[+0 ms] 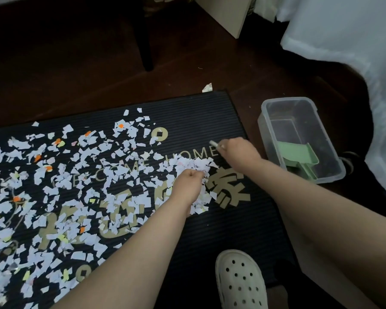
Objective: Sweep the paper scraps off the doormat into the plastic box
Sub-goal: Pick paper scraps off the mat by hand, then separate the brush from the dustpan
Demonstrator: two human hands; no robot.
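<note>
A black doormat [210, 112] with gold lettering lies on the dark floor, covered in white, yellow and orange paper scraps [60, 175] over its left and middle. A denser heap of scraps [194, 163] sits near the mat's right part. My left hand [187, 181] is curled into that heap, its fingers closed among the scraps. My right hand [236, 152] is just right of the heap and grips a small whitish handle [213, 143]; the rest of the tool is hidden. The clear plastic box [276, 103] stands on the floor right of the mat.
A green dustpan [299, 155] lies inside the box. My white perforated clog [241, 279] stands on the mat's near edge. A dark chair leg [146, 47] rises behind the mat, white fabric [348, 32] hangs at the right, and one stray scrap [207, 87] lies off the mat's far corner.
</note>
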